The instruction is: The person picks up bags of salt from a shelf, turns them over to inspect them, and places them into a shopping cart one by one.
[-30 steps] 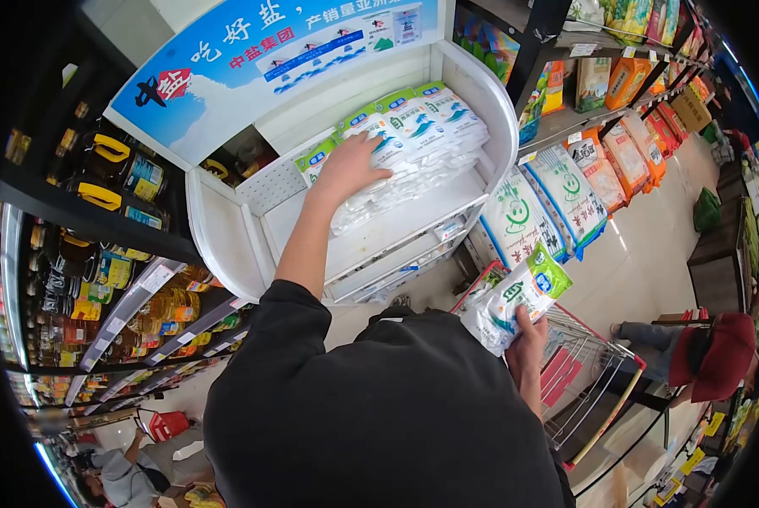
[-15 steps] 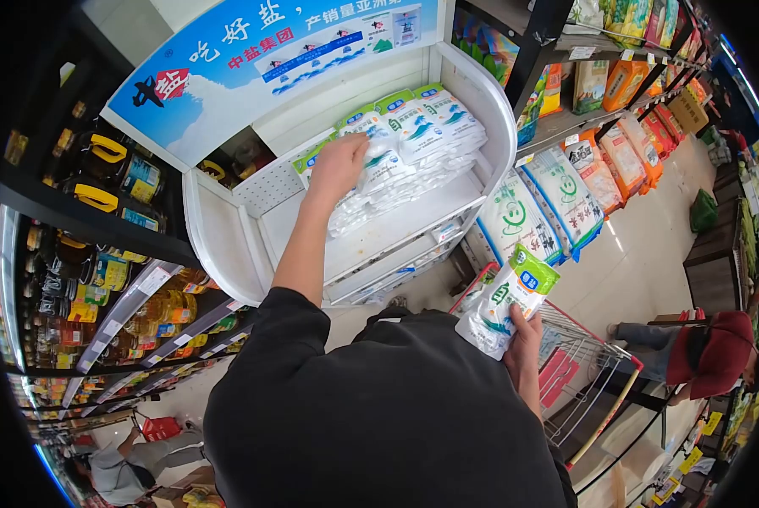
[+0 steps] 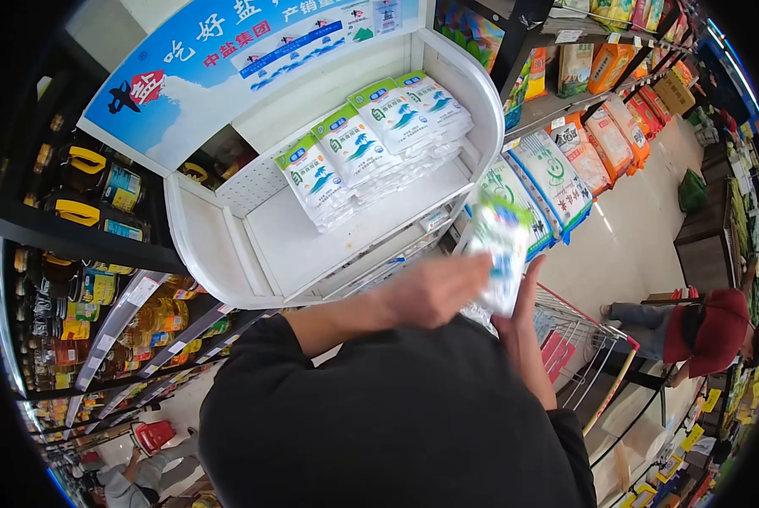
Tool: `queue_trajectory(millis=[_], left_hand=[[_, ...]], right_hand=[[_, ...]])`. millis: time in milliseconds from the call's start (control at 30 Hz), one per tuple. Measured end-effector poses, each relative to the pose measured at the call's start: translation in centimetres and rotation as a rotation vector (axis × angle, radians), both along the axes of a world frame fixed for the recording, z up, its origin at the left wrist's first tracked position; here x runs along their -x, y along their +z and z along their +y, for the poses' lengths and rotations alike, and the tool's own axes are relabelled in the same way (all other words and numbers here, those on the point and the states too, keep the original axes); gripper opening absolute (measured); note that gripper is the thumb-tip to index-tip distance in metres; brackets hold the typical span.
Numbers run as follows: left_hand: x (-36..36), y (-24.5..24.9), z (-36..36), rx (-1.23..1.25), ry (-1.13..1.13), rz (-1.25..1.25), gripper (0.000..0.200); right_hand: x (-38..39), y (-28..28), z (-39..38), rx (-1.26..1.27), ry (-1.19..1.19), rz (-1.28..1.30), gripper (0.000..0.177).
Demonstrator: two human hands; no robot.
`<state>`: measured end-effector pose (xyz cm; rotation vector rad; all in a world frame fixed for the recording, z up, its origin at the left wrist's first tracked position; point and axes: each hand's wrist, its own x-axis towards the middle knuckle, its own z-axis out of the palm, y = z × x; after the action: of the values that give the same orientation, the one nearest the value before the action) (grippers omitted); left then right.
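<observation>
A white-and-green bag of salt (image 3: 499, 267), blurred by motion, is between my hands in front of my chest. My left hand (image 3: 434, 292), also smeared, grips the bag's left side. My right hand (image 3: 523, 300) is at its right edge, thumb raised, supporting from below; a bit of shiny packaging shows beneath, suggesting a second bag. Behind them, a stack of similar salt bags (image 3: 354, 148) lies in overlapping rows on a white curved display stand (image 3: 311, 258).
A shopping cart (image 3: 591, 356) stands to my right. Large rice sacks (image 3: 553, 182) line the shelf base beyond the stand. Oil bottles (image 3: 155, 322) fill shelves on the left. A person in a red top (image 3: 714, 330) is at the right, another person (image 3: 155, 474) at lower left.
My left hand has moved from the stack down and right to my right hand, bringing a salt bag. The front of the stack now shows fully. The view has shifted slightly.
</observation>
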<state>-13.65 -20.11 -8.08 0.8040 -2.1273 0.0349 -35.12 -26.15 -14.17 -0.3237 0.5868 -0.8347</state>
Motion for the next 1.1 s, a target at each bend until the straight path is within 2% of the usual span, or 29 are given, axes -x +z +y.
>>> queue_trajectory(millis=[33,67,100,167,233,300,333,400,433,467,533,567,667,733,867,933,1100], left_hand=[[1.1,-1.0,0.5,-0.029,-0.131,-0.115,0.032],[1.6,-1.8,0.9,0.025,-0.148,-0.28,0.029],[1.6,-2.2,0.5,-0.018,-0.19,-0.232,0.031],[0.9,-2.9,-0.3,-0.062,-0.235,-0.185,0.033],[-1.2,-1.6,-2.4,-0.236,-0.31,-0.039,0.039],[-4.2,-2.2,-6.1,-0.206,-0.069,0.078,0.045],[-5.7,-2.0,-8.1,-0.198,0.199,0.09,0.044],[-10.1,-3.4,-12.5,-0.134,0.625,-0.172,0.056],[-11.3,-3.2,-13.8,-0.205,0.849,-0.279,0.067],[-12.7,-3.7,-15.0,-0.2,0.846,-0.279,0.067],[-15.0,-4.8,-16.8,-0.389,0.905,-0.282,0.076],[-15.4,-5.2,-17.0,-0.382,0.901,-0.285,0.076],[-15.4,-5.5,-17.3,-0.441,0.874,-0.363,0.068],[-15.4,-5.6,-17.5,-0.428,0.855,-0.404,0.053],[-14.9,-5.5,-17.5,-0.381,0.854,-0.503,0.041],[-14.6,-3.7,-16.5,-0.478,0.844,-0.387,0.042],[-16.1,-4.1,-16.7,-0.429,0.813,-0.296,0.028]], right_hand=[[0.7,-0.6,-0.1,-0.023,0.003,0.052,0.076],[1.1,-1.1,-0.2,-0.043,0.007,0.101,0.07],[1.5,-1.4,0.3,-0.065,-0.017,0.17,0.052],[2.0,-2.6,0.5,-0.039,-0.046,0.175,0.047],[2.3,-2.5,1.1,-0.063,-0.113,0.124,0.043],[2.8,-2.9,1.4,-0.035,-0.13,0.156,0.044],[3.0,-3.0,1.7,-0.014,-0.144,0.191,0.045],[3.1,-2.2,2.4,-0.017,-0.157,0.216,0.044],[3.3,-2.2,2.7,0.003,-0.155,0.241,0.044],[3.4,-2.2,2.9,0.021,-0.153,0.267,0.043],[3.1,-1.3,3.4,0.037,-0.189,0.24,0.042],[3.2,-1.1,3.5,0.044,-0.194,0.248,0.042],[3.7,-1.5,3.7,0.035,-0.209,0.243,0.041],[3.9,-1.9,3.5,0.016,-0.196,0.204,0.047],[3.9,-2.5,3.6,-0.022,-0.186,0.184,0.045],[3.7,-2.7,3.5,-0.027,-0.185,0.173,0.044],[3.4,-2.6,3.5,-0.017,-0.152,0.147,0.045]])
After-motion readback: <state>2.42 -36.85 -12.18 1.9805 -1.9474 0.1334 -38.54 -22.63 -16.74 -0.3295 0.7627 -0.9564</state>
